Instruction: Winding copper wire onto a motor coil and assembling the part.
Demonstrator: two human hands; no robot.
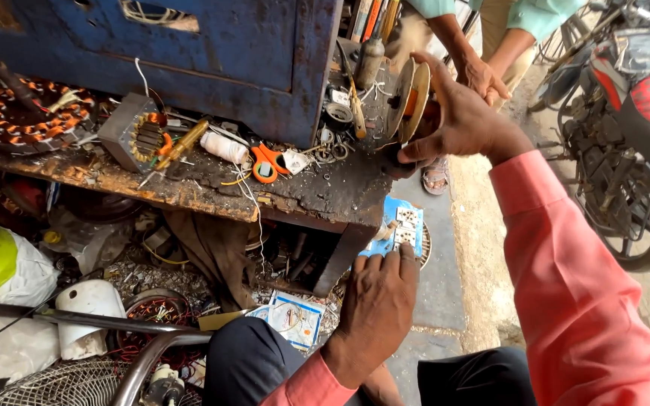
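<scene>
Spool [409,101] of copper-coloured wire sits up at the bench's right end, gripped in the person's right hand [457,120] — fingers wrapped over its far rim, thumb under the near one. Nearer, the left hand [376,308] rests flat and empty, palm down on the knee. On the worn bench [189,192] lie orange scissors [265,162] and a wound motor coil [20,113] further left, untouched. Beyond the spool, another person's hands [483,79] wait close by — it looks lifted, not yet handed over or set down.
</scene>
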